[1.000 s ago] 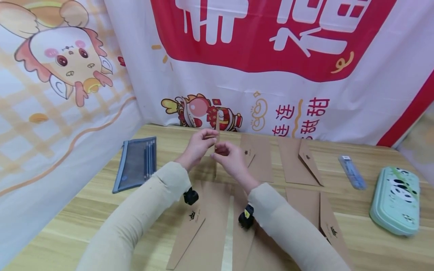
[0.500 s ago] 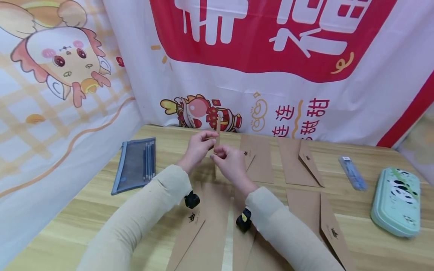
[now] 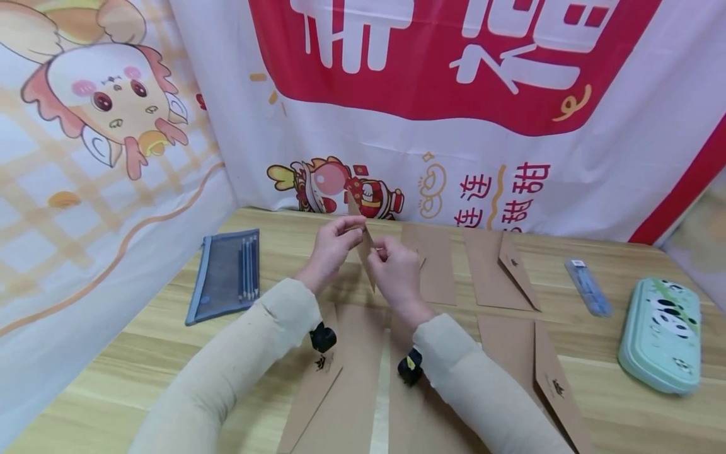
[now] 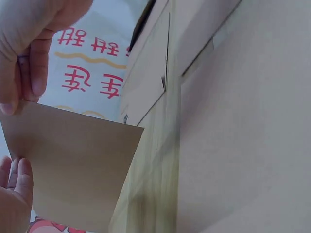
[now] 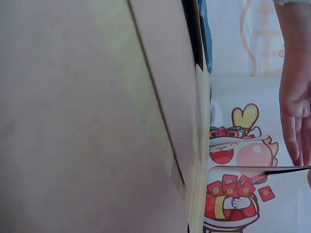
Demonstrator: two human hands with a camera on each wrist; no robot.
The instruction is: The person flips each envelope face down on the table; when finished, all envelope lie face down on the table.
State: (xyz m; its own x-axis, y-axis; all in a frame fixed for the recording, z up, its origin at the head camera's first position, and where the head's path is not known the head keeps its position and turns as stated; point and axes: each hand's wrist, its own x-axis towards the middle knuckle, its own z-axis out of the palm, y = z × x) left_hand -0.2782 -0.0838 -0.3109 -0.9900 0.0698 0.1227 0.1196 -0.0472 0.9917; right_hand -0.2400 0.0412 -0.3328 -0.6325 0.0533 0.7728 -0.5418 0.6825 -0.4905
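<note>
A brown kraft-paper envelope (image 3: 366,255) is held up on edge above the table, leaning with its top to the left. My left hand (image 3: 334,249) pinches its upper left edge between thumb and fingers. Lower on the near side, my right hand (image 3: 394,268) pinches it too. The left wrist view shows the envelope's plain broad face (image 4: 77,165), with the right hand (image 4: 39,43) above and the left hand (image 4: 14,194) below. In the right wrist view it appears as a thin edge (image 5: 243,170) below my left hand (image 5: 295,111); the right hand is mostly out of frame.
Several flat kraft envelopes lie about, including a near left one (image 3: 351,378), a near right one (image 3: 510,340) and a back right one (image 3: 493,271). A mesh pencil pouch (image 3: 224,277) lies left; a small blue packet (image 3: 588,287) and mint panda case (image 3: 660,337) sit right. Printed curtain (image 3: 249,157) hangs behind.
The held envelope has turned from nearly vertical to tilted, its top swinging left and its lower end right. My right hand has shifted slightly right; the left hand stays about in place.
</note>
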